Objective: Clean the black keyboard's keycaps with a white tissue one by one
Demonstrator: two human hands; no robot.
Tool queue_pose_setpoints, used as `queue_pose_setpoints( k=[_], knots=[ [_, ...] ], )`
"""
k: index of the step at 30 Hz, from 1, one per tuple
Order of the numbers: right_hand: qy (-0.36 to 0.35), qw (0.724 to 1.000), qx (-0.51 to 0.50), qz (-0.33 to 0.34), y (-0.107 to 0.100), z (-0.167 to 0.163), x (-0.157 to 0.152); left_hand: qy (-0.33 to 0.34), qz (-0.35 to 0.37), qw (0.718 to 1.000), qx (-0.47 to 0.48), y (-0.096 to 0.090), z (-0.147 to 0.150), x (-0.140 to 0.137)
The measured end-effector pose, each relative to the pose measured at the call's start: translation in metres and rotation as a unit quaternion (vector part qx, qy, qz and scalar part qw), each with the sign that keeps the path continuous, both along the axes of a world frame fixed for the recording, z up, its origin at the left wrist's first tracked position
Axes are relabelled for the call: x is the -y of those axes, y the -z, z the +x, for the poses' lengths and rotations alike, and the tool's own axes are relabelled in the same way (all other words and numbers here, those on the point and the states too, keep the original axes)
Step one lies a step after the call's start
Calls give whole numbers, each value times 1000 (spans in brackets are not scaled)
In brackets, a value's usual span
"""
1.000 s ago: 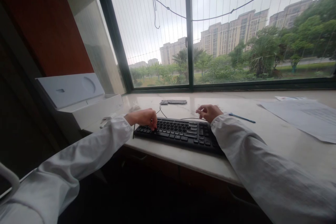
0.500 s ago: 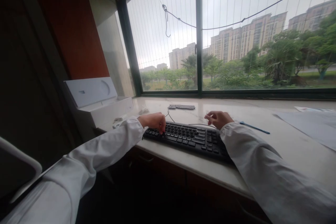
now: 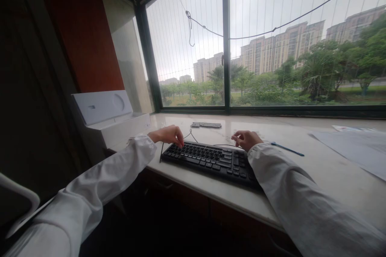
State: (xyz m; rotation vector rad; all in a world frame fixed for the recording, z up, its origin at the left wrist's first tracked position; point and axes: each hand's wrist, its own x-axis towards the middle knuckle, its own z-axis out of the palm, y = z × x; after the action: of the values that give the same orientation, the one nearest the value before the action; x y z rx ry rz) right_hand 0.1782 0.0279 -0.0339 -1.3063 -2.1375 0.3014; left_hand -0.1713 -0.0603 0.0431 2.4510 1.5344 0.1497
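A black keyboard [image 3: 208, 160] lies at a slant along the front edge of the white counter. Over its upper left keys is my left hand [image 3: 169, 134], thumb and fingertips brought together and pointing down. Whatever is between those fingertips, if anything, is too small to make out. My right hand [image 3: 246, 139] hovers by the keyboard's back right edge, fingers loosely bent and slightly apart, with nothing visible in them. A flat strip of small grey pieces [image 3: 206, 125] lies behind the keyboard. The keyboard's right end is partly covered by my right sleeve.
An open white box [image 3: 123, 128] with its lid raised stands at the left. A thin dark cable [image 3: 191, 134] loops behind the keyboard. A blue pen-like stick [image 3: 288, 149] and white paper sheets [image 3: 346, 148] lie at the right. The window [image 3: 226, 48] rises behind the counter.
My left hand has lifted from the lower keys toward the keyboard's upper left, and its fist has become a downward pinch. My right hand stays about where it was. The view has shifted slightly.
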Motion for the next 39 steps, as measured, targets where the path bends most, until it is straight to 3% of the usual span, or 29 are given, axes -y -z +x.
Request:
queue_pose_setpoints(
  k=[4, 11, 24, 32, 36, 39],
  knots=[
    [-4, 1000, 1, 0, 1, 0, -1, 45, -17, 997, -58, 2, 14, 7],
    [-4, 1000, 10, -7, 0, 0, 1, 27, 6, 996, -89, -2, 26, 16],
    [8, 1000, 19, -13, -6, -2, 8, 53, -3, 997, -48, 1, 41, 15],
    [11, 1000, 18, -14, -5, -2, 7, 94, -12, 995, -35, 13, 52, 4],
    [25, 999, 32, -8, -7, 0, 8, 106, -20, 994, -34, 9, 51, -9],
    [79, 995, 64, 16, -11, 4, 9, 52, 60, 997, 9, 0, 42, -36]
  ],
)
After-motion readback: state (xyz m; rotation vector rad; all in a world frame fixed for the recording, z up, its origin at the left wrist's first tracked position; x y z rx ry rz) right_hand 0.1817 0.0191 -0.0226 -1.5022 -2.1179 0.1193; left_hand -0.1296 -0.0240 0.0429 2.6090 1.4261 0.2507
